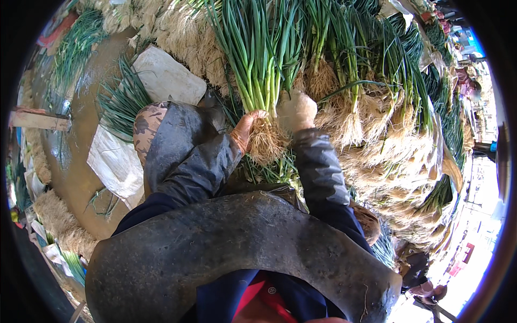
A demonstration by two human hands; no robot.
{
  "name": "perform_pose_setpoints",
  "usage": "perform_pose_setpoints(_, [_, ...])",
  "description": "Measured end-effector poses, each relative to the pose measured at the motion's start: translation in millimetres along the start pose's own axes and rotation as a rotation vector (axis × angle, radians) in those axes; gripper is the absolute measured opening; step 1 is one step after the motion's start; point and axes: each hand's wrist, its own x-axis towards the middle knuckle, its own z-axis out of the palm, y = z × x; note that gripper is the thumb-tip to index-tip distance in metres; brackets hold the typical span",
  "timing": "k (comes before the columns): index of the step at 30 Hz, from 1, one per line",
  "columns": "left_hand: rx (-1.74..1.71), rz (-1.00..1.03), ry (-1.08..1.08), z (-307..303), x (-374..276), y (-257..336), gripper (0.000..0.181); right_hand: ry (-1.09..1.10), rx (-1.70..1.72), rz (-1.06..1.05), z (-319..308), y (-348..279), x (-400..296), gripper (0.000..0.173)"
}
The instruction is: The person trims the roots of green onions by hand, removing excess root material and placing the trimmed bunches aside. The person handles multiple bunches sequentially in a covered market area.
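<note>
My left hand [244, 130] is closed around the lower white stalks of a bunch of green onions [258, 82]. The long green leaves point away from me, and the tangled brown roots [267, 141] hang on my side of the thumb. Right of the stalks, touching or very near them, is my right hand [299, 110], curled like a fist and blurred by motion. Whether its fingers pinch a stalk is hidden. Cut leaves [278, 169] lie below the roots, in front of my dark apron [242, 234].
More rooted green onions [351, 117] are heaped at the right, with a long root pile [190, 36] at the upper left. White sacks [117, 161] and a loose leafy bunch [125, 99] lie by my knee on wet muddy ground [87, 153]. A wooden beam [40, 120] juts in at left.
</note>
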Motion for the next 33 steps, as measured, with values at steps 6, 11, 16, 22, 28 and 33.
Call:
perform_pose_setpoints(6, [0.015,-0.068,-0.058,3,-3,-2,0.029,0.481,0.351,-0.454,49,45,-39,0.03])
perform_pose_setpoints(11, [-0.098,-0.144,-0.16,5,-1,-2,0.044,0.255,1.611,-0.112,8,47,-97,0.036])
perform_pose_setpoints(16, [-0.229,-0.217,-0.152,28,-25,16,0.026,-0.188,1.329,0.293,4,56,-60,0.025])
perform_pose_setpoints(22, [-0.127,-0.214,-0.193,23,-18,15,0.023,-0.188,1.338,-0.233,97,70,0,0.032])
perform_pose_setpoints(28, [-0.157,-0.225,-0.044,14,-8,0,0.024,-0.191,1.346,0.261,88,47,-19,0.022])
perform_pose_setpoints(33, [-0.09,-0.208,0.015,26,-19,3,0.028,-0.201,1.487,0.052,27,64,-105,0.031])
